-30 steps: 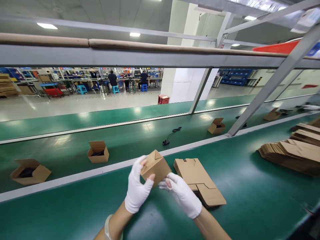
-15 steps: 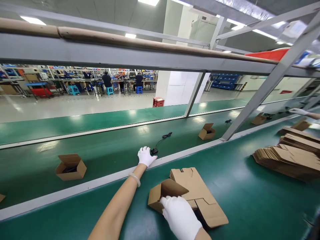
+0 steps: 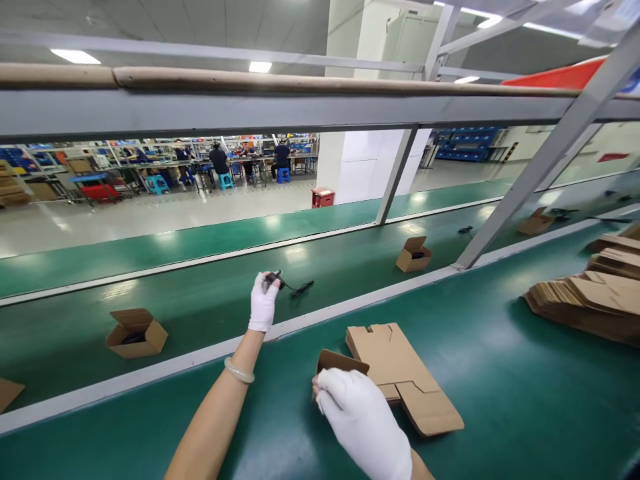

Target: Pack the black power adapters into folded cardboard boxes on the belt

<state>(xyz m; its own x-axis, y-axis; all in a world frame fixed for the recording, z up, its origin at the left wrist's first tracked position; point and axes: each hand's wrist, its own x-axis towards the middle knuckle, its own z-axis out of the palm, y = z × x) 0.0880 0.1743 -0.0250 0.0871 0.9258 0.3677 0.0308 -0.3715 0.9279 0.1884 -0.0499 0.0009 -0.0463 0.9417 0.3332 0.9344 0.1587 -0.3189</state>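
Observation:
Both my hands wear white gloves. My left hand (image 3: 263,303) reaches out over the green conveyor belt (image 3: 200,300) and is closed on a small black adapter (image 3: 274,277), lifted off the belt, its black cable (image 3: 300,288) trailing to the right. My right hand (image 3: 363,420) rests closed on a small folded-up cardboard box (image 3: 340,363) standing on the near green table (image 3: 500,400). Right beside that box lies a short stack of flat box blanks (image 3: 400,373).
Open cardboard boxes ride the belt at the left (image 3: 136,331) and further right (image 3: 413,254). A big pile of flat blanks (image 3: 585,300) lies at the right. A slanted grey frame post (image 3: 530,180) and an overhead rail (image 3: 250,107) cross the view. People sit at distant benches (image 3: 220,160).
A second ago both hands held the small box. My left hand then reached to the belt, grasped the black adapter and raised it; my right hand set the box down on the table.

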